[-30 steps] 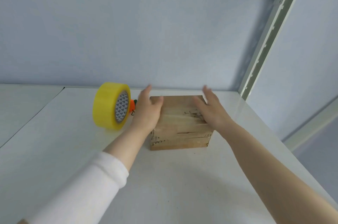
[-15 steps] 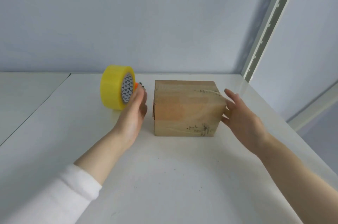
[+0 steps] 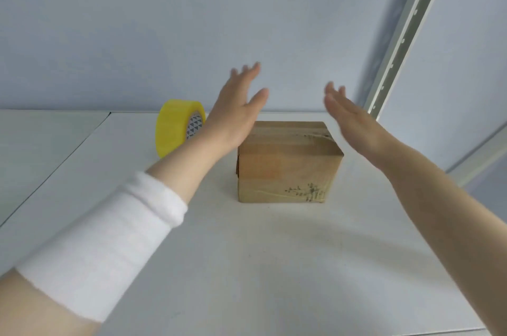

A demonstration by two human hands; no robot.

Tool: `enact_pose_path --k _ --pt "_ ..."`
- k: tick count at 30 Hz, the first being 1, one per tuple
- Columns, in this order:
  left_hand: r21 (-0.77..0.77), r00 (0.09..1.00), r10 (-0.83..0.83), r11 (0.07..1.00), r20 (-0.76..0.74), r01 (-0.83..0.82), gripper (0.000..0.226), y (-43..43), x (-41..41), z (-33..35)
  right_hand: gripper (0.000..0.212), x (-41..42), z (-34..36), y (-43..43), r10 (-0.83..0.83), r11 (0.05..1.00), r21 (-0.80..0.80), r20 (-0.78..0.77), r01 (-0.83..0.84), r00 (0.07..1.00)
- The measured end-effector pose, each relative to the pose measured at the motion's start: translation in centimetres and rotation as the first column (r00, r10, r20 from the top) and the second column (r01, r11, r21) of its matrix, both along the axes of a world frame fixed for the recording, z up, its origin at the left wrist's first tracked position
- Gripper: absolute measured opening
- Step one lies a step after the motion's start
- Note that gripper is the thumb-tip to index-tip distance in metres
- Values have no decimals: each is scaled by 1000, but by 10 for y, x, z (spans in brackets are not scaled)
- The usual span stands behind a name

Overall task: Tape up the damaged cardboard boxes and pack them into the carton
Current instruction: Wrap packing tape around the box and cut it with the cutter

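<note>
A small brown cardboard box (image 3: 285,165) with clear tape over its seams stands on the white table (image 3: 247,267). My left hand (image 3: 236,113) hovers above the box's left side, fingers straight, holding nothing. Raised over the right side, my right hand (image 3: 354,121) is also flat and empty. Neither hand touches the box. A yellow tape roll (image 3: 175,127) stands on edge just left of the box, partly hidden behind my left wrist.
A pale blue wall rises behind the table. A slotted metal shelf upright (image 3: 403,34) runs diagonally at the right. A second white surface (image 3: 41,143) adjoins on the left, across a thin gap.
Both hands have risen from beside the box into the air above it. The box shows a different face than one second ago. The tape roll has stayed put.
</note>
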State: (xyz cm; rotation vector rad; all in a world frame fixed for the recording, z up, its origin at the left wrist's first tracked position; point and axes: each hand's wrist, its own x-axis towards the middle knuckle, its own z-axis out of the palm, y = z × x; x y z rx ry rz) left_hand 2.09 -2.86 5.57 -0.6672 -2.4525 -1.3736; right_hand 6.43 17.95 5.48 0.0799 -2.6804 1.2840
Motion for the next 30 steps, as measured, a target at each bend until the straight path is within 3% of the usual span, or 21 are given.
enact_pose_path --k 2,4,6,8,10,12,14,16,17,19,21,22,25,28,30 --pt "-366 997 -19 930 -75 -9 49 18 -7 4 54 -9 2 -17 100 910 405 -17 -85 995" --pt "-672 999 -16 740 -36 -13 49 30 -6 -10 51 -15 -12 -30 107 809 576 56 -120 993" --pt "-754 1000 6 657 24 14 50 31 -5 -21 50 -15 -22 -34 48 792 604 82 -88 995" --pt "-729 999 11 684 43 24 50 30 -5 -22 50 -16 -22 -35 29 818 569 92 -77 995" --pt "-666 999 38 745 1 -28 50 29 -4 -15 52 -16 -14 -34 25 886 458 116 -75 993" --pt "-478 986 168 865 -17 -156 57 26 -1 -14 61 -13 -6 -30 -76 984 170 124 54 989" --pt "-207 937 239 960 253 -189 69 14 2 -21 69 -1 -5 -18 -172 976 -97 225 197 959" --pt "27 844 67 995 532 -96 67 -2 6 -33 54 13 -15 -10 -62 962 -237 304 138 951" --pt "103 850 -16 994 527 -45 63 -9 11 -42 46 19 -23 -10 -7 958 -278 248 78 969" --pt "154 939 -95 987 331 45 76 -21 30 -57 41 34 -43 -12 25 937 -348 -13 -28 1000" --pt "132 969 -178 979 173 156 96 -30 55 -78 59 52 -72 -11 70 914 -378 -217 -150 974" --pt "150 958 -240 965 158 217 98 -34 65 -91 66 60 -84 -10 121 904 -372 -247 -209 961" --pt "313 919 -312 922 243 230 94 -41 81 -100 71 69 -96 5 231 871 -397 -185 -288 955" --pt "418 933 -124 908 337 -31 83 -37 59 -79 67 53 -81 18 0 772 -631 -115 -73 993" --pt "520 883 -129 842 451 -143 66 -24 45 -68 58 39 -75 10 -94 670 -737 43 95 995"
